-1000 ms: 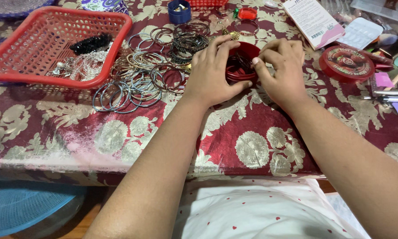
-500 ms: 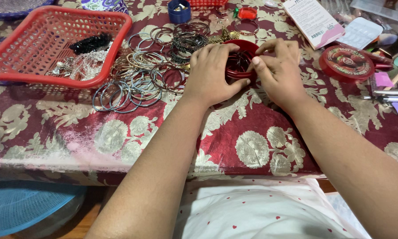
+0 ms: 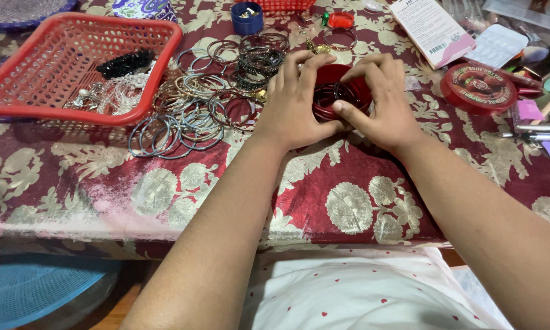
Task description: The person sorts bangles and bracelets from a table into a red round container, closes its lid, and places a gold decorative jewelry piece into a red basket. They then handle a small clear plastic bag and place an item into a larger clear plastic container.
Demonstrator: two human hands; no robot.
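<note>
Stack of dark red glossy bangles (image 3: 339, 98) partly hidden by both hands; red plastic mesh basket (image 3: 55, 110) cut off at left edge.

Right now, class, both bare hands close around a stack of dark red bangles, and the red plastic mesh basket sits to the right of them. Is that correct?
Not quite. In the head view the red plastic mesh basket sits to the left of the hands, not the right. The left hand and right hand do close around the stack of dark red bangles.

Two bare hands meet at upper centre of the frame.
Left hand (image 3: 293, 104) and right hand (image 3: 382, 101) curl inward, fingertips nearly touching, forearms angled up from below.
</note>
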